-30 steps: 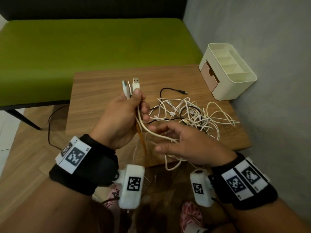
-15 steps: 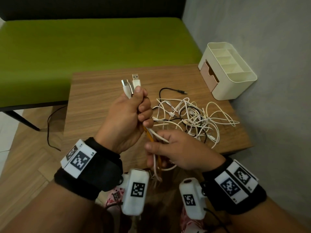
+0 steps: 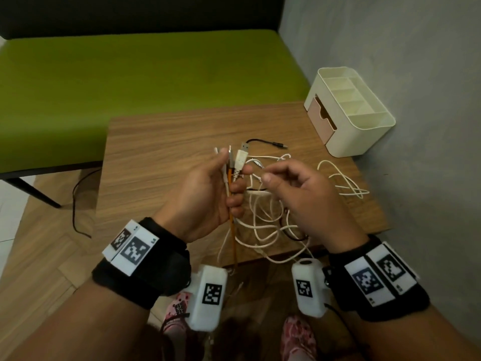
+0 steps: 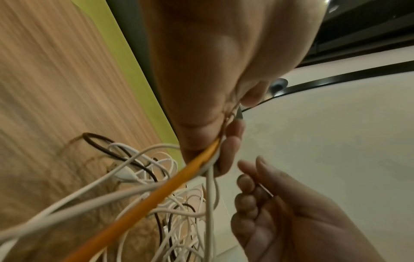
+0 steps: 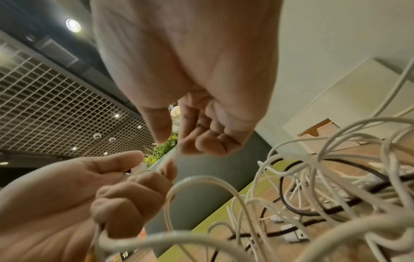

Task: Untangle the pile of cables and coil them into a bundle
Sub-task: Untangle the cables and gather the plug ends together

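Note:
My left hand (image 3: 229, 188) grips a bunch of cable ends upright above the table: a white USB plug (image 3: 241, 158), an orange cable (image 3: 232, 231) and thinner white leads. In the left wrist view the orange cable (image 4: 156, 195) runs out of the left hand's (image 4: 208, 99) fist. My right hand (image 3: 270, 178) is just right of the plugs, fingers curled, thumb and forefinger pinching a thin white cable end. In the right wrist view that hand (image 5: 190, 79) meets the left hand (image 5: 67, 195) at a white plug. The tangle of white and black cables (image 3: 263, 225) lies beneath both hands.
A cream desk organizer (image 3: 351, 113) with a pink drawer stands at the back right corner of the small wooden table (image 3: 169, 157), against a grey wall. A black cable end (image 3: 263, 141) lies behind the hands, and a white loop (image 3: 343, 183) lies to the right. A green bench (image 3: 130, 74) sits behind.
My right hand has risen from below the left fist to beside the plug ends and closed its fingertips. The left hand kept its grip on the bunch.

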`<state>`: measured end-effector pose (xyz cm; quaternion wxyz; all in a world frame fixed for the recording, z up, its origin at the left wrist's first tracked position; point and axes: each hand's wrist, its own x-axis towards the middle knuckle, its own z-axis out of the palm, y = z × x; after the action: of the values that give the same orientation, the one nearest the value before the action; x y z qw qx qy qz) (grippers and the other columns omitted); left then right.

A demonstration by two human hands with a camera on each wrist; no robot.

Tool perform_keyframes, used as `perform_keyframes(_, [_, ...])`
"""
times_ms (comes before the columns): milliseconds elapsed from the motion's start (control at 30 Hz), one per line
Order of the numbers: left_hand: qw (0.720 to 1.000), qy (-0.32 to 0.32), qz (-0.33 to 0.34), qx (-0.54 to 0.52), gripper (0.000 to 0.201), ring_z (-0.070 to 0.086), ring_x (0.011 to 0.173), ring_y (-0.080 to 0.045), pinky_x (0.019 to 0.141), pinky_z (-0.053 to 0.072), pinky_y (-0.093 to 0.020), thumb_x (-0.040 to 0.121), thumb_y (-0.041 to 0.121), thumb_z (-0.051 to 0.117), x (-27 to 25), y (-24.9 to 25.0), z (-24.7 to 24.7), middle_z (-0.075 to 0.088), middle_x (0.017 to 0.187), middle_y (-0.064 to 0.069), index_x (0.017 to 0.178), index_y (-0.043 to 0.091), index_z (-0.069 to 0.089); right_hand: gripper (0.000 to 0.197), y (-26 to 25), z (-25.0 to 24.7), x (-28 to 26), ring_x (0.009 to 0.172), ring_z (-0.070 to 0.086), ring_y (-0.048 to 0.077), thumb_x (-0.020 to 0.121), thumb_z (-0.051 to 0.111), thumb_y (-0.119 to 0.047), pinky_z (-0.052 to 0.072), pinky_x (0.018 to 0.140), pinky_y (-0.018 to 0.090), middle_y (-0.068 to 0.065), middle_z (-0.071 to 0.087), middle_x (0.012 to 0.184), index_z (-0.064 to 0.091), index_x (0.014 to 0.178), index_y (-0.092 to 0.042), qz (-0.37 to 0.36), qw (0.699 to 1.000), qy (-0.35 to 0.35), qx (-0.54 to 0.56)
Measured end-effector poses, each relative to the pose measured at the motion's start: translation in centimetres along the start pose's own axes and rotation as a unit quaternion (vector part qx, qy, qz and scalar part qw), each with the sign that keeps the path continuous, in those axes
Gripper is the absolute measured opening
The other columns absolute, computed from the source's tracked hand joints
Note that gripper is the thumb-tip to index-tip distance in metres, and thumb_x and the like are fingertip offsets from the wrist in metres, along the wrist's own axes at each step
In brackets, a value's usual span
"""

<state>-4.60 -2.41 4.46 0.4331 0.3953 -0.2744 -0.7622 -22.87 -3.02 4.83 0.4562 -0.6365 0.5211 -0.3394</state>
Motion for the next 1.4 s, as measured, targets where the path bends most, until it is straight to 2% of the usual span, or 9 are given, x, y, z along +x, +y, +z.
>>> perform_keyframes(300, [0.986, -0.047, -0.024, 0.155, 0.033, 0.033, 0.051, -0.01, 0.051, 0.031, -0.025, 0.094, 0.044, 0.04, 0.6, -1.7, 1.1, 0.039, 0.066, 0.0, 0.096, 0.013, 0.051, 0.023, 0.5, -0.8, 0.8, 0.079, 0.072, 0.012, 0.093, 0.065, -0.01, 0.057, 0.07, 0.022, -0.001, 0.076, 0.087, 0.07, 0.112, -0.021, -0.028, 0.998, 0.009, 0.062])
perform_keyframes(500, [0.973, -0.057, -0.01, 0.223, 0.034, 0.03, 0.052, -0.011, 0.052, 0.026, -0.028, 0.106, 0.031, 0.032, 0.7, -2.0, 1.4, 0.032, 0.064, 0.001, 0.08, 0.021, 0.053, 0.018, 0.4, -1.0, 0.9, 0.073, 0.07, 0.013, 0.092, 0.068, -0.015, 0.059, 0.069, 0.028, -0.005, 0.075, 0.084, 0.075, 0.099, -0.03, -0.035, 0.999, 0.006, 0.028])
perform_keyframes(600, [0.97, -0.056, 0.001, 0.235, 0.031, 0.025, 0.054, -0.012, 0.053, 0.022, -0.029, 0.106, 0.031, 0.033, 0.7, -1.9, 1.4, 0.029, 0.065, 0.001, 0.08, 0.018, 0.046, 0.019, 0.5, -0.9, 0.9, 0.08, 0.071, 0.014, 0.092, 0.067, -0.018, 0.059, 0.074, 0.033, -0.005, 0.075, 0.092, 0.075, 0.103, -0.032, -0.039, 0.999, 0.013, 0.033])
perform_keyframes(733, [0.962, -0.06, 0.024, 0.265, 0.027, 0.044, 0.053, -0.013, 0.051, 0.039, -0.026, 0.103, 0.031, 0.036, 0.9, -2.0, 1.3, 0.043, 0.064, -0.001, 0.093, 0.01, 0.049, 0.022, 0.3, -0.8, 0.9, 0.103, 0.067, 0.007, 0.093, 0.065, -0.013, 0.054, 0.09, 0.025, -0.007, 0.072, 0.109, 0.074, 0.112, -0.021, -0.078, 0.997, -0.003, 0.025])
perform_keyframes(867, [0.986, -0.064, 0.063, 0.144, 0.024, 0.034, 0.048, -0.009, 0.048, 0.035, -0.022, 0.101, 0.029, 0.038, 1.0, -1.9, 1.2, 0.035, 0.059, 0.004, 0.089, 0.011, 0.048, 0.04, 0.2, -0.7, 1.0, 0.107, 0.066, 0.002, 0.089, 0.067, -0.032, 0.054, 0.094, 0.028, -0.013, 0.071, 0.115, 0.063, 0.129, -0.029, -0.039, 0.998, -0.017, 0.054])
perform_keyframes(1033, [0.987, 0.002, 0.154, -0.046, 0.029, 0.026, 0.044, -0.004, 0.043, 0.032, -0.017, 0.106, 0.029, 0.032, 1.3, 0.0, 0.2, 0.028, 0.057, 0.007, 0.087, 0.013, 0.046, 0.086, 0.7, -0.4, 0.0, 0.133, 0.042, -0.004, 0.07, 0.067, -0.069, 0.041, 0.106, 0.03, -0.024, 0.041, 0.15, 0.032, 0.146, -0.051, 0.039, 0.969, -0.237, -0.063])
perform_keyframes(1133, [0.981, 0.046, 0.18, -0.057, 0.03, 0.026, 0.045, -0.004, 0.043, 0.032, -0.018, 0.107, 0.03, 0.031, 1.1, 0.8, -0.6, 0.026, 0.058, 0.007, 0.086, 0.014, 0.046, 0.056, 0.9, 0.4, -0.5, 0.113, 0.057, -0.003, 0.081, 0.073, -0.051, 0.049, 0.095, 0.027, -0.02, 0.059, 0.131, 0.053, 0.133, -0.046, 0.027, 0.955, -0.267, -0.125])
perform_keyframes(1233, [0.98, 0.071, 0.184, 0.008, 0.029, 0.026, 0.045, -0.006, 0.044, 0.03, -0.019, 0.107, 0.028, 0.032, 0.7, 0.9, -0.7, 0.028, 0.057, 0.006, 0.086, 0.014, 0.046, 0.017, 0.7, 0.4, -0.3, 0.086, 0.07, 0.018, 0.093, 0.064, -0.038, 0.058, 0.081, 0.047, -0.002, 0.073, 0.096, 0.072, 0.106, -0.031, 0.018, 0.969, -0.218, -0.116])
perform_keyframes(1400, [0.981, 0.076, 0.176, 0.029, 0.028, 0.025, 0.045, -0.006, 0.043, 0.03, -0.019, 0.107, 0.028, 0.034, 0.3, 1.0, -0.6, 0.029, 0.056, 0.006, 0.086, 0.013, 0.046, 0.011, 0.2, -1.0, -0.4, 0.072, 0.07, 0.014, 0.094, 0.065, -0.032, 0.054, 0.063, 0.03, -0.003, 0.075, 0.088, 0.073, 0.099, -0.027, 0.047, 0.979, -0.183, -0.079])
